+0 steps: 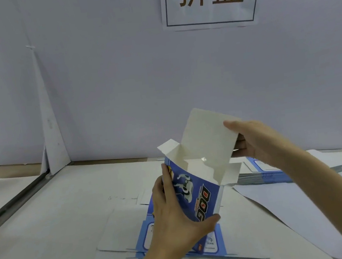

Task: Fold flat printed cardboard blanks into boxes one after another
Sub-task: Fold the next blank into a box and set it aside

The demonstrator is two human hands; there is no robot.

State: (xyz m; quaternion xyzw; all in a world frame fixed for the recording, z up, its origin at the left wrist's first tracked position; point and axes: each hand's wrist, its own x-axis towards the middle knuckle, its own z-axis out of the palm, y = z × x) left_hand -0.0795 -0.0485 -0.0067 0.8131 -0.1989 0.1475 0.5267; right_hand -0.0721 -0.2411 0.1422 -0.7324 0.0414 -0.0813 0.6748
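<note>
head view: left hand (177, 221) grips the box (197, 192), long axis toward 1 o'clock; right hand (259, 140) pinches its top flap (208, 140).

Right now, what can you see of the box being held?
The box is thin cardboard, printed blue outside with a white robot dog and "DOG" lettering, off-white inside. It is opened into a tube, tilted, over the table. The lid flap stands up; two small flaps stick out. The left hand grips its body; the right hand pinches the lid flap.
</note>
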